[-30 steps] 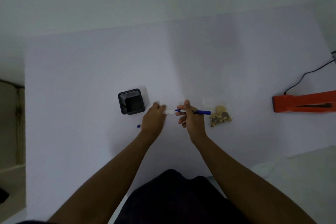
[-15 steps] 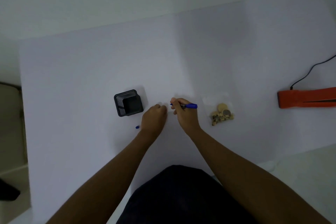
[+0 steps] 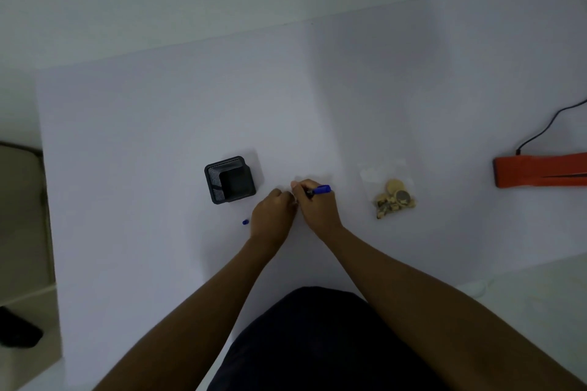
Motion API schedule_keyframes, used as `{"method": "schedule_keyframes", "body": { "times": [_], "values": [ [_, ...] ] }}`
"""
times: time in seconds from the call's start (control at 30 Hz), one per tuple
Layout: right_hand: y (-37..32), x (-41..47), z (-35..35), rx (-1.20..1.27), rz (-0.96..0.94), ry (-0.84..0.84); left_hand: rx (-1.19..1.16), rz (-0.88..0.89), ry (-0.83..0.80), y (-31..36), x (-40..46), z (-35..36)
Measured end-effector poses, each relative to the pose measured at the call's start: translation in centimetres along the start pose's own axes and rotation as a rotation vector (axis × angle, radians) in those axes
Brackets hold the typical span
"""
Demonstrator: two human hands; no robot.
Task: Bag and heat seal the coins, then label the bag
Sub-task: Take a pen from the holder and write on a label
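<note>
Pen (image 3: 319, 190) is clamped in right hand (image 3: 317, 208); left hand (image 3: 273, 211) grip on label unclear. Smudged ink is risked if label slips.

I can read no words, numbers or brand marks anywhere. The blue pen (image 3: 318, 190) in my right hand (image 3: 317, 206) shows no legible print, and the small white label under my hands, just right of the black mesh holder (image 3: 230, 179), is hidden.
</note>
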State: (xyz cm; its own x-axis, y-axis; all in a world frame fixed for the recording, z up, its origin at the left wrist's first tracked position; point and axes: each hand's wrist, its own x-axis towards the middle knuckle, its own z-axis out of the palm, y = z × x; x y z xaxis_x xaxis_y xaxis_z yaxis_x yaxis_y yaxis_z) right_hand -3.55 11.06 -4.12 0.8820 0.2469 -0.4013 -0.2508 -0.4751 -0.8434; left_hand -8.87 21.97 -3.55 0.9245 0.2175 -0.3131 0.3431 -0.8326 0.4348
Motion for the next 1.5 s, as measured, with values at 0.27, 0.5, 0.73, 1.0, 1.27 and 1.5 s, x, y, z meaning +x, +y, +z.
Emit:
{"method": "schedule_keyframes", "body": {
  "times": [0.27,0.5,0.73,1.0,1.27,1.5],
  "values": [
    [0.8,-0.3,0.1,-0.063,-0.079,-0.002,-0.158,-0.181,-0.120,-0.1,1.8,-0.9],
    [0.7,0.0,0.8,-0.092,-0.074,0.025,-0.124,-0.197,-0.167,0.4,2.2,-1.3],
    [0.9,0.1,1.1,-0.114,-0.077,0.057,-0.141,-0.211,-0.154,0.6,2.3,-1.0],
    [1.1,0.1,1.5,-0.136,-0.059,0.046,-0.167,-0.210,-0.136,0.4,2.2,-0.9],
    [1.3,0.3,1.8,-0.160,-0.079,0.063,-0.176,-0.210,-0.139,0.3,2.2,-0.8],
    [1.4,0.4,2.0,-0.200,-0.081,0.068,-0.162,-0.208,-0.139,0.4,2.3,-0.9]
  ]
}}
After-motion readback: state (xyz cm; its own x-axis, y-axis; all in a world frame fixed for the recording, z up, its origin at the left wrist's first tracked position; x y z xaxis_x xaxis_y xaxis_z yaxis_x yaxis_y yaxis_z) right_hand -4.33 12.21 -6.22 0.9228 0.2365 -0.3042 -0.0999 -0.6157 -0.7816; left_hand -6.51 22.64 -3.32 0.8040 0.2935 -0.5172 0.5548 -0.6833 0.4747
